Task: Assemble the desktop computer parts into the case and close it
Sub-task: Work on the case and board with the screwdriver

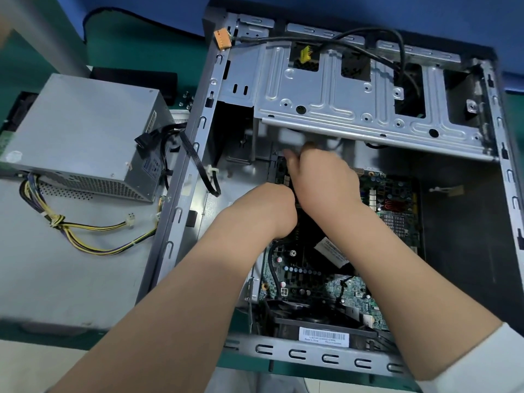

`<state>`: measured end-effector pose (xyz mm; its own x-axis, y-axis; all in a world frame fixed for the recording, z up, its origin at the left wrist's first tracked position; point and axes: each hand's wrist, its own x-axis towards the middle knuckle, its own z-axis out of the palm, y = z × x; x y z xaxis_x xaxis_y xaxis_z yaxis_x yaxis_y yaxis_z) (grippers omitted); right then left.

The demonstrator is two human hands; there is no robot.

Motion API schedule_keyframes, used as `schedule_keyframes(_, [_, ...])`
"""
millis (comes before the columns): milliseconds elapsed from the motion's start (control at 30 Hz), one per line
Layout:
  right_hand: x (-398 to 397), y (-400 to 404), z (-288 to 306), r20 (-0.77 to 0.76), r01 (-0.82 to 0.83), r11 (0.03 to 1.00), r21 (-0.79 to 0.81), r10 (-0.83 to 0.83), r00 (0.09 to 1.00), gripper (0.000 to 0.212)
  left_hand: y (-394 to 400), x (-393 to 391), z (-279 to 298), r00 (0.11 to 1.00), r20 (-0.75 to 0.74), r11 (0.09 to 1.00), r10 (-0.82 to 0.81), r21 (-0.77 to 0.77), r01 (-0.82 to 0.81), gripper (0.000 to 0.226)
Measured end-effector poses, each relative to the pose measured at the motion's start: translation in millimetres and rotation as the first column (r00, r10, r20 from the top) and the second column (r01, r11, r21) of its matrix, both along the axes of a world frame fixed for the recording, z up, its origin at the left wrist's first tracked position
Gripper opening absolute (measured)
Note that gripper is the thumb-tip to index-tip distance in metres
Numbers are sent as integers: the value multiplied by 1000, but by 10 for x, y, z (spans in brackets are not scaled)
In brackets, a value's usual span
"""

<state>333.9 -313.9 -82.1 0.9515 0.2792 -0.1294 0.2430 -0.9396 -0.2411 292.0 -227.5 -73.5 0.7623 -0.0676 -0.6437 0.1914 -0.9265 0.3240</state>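
Grey sheet metal fills most of what I can see: the open computer case (198,154) lies on its side on the green counter (136,55), its side panel off. Inside it, the green motherboard (397,211) sits flat on the case floor, and both of the person's hands are down over its upper left part, just below the drive cage (354,92) that spans the top of the case.

The right hand (323,180) reaches toward the cage edge with fingers bent downward, the fingertips blurred against something pale; I cannot tell whether it has hold of anything. The left hand (272,211) is pressed in beside it, its fingers hidden under the right wrist, so its grip is also impossible to judge.

A black cable (397,38) loops over the top of the cage, and an orange connector (222,38) hangs at the upper left corner of the case. A black fan (317,316) with a barcode sticker sits at the near end, against the case wall.

Outside the case, to the left, the power supply (82,137) rests on a grey panel (56,265), apart from the case frame. Its bundle of yellow and black wires (85,236) trails across that panel, and a flat black lead (198,163) drapes over the case edge.
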Motion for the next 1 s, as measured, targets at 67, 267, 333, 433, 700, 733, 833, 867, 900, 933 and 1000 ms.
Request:
schedule_keyframes(67, [-25,1,5,-52,6,1000,28,-4,999,25,4,-1,7,1000,-10,1000,-9,7,9,29])
schedule_keyframes(267, [-3,23,-13,2,-24,999,26,24,1000,20,7,3,15,1000,-21,1000,-7,21,7,28])
schedule_keyframes(333, [26,32,-33,19,-31,999,44,30,999,16,14,0,13,1000,-21,1000,-2,22,2,27])
schedule_keyframes(433, [46,-19,-52,34,-6,997,73,3,999,25,16,-8,8,1000,-13,1000,-4,20,4,22])
schedule_keyframes(700, [0,-20,7,-112,-7,998,55,14,994,29,17,-6,5,1000,-21,1000,11,21,-10,28])
schedule_keyframes(733, [-15,-9,3,-109,-16,999,51,22,994,23,16,-2,13,1000,-24,1000,5,28,-4,29])
schedule_keyframes(833, [-12,-19,-3,16,-51,999,10,51,999,16,15,-3,20,1000,-24,999,12,30,-11,28])
schedule_keyframes(867, [1,-31,6,56,-61,998,-3,61,997,14,16,-7,20,1000,-22,1000,11,29,-10,28])
schedule_keyframes(900, [15,-45,9,78,-68,998,-5,68,995,15,12,-11,20,1000,-22,1000,9,29,-9,28])
schedule_keyframes(933, [28,-54,9,84,-70,998,1,70,994,19,16,-12,13,1000,-11,1000,7,30,-7,29])
schedule_keyframes(1000, [45,-73,1,66,-57,998,10,56,996,25,13,-8,30,1000,-7,1000,3,31,-3,31])
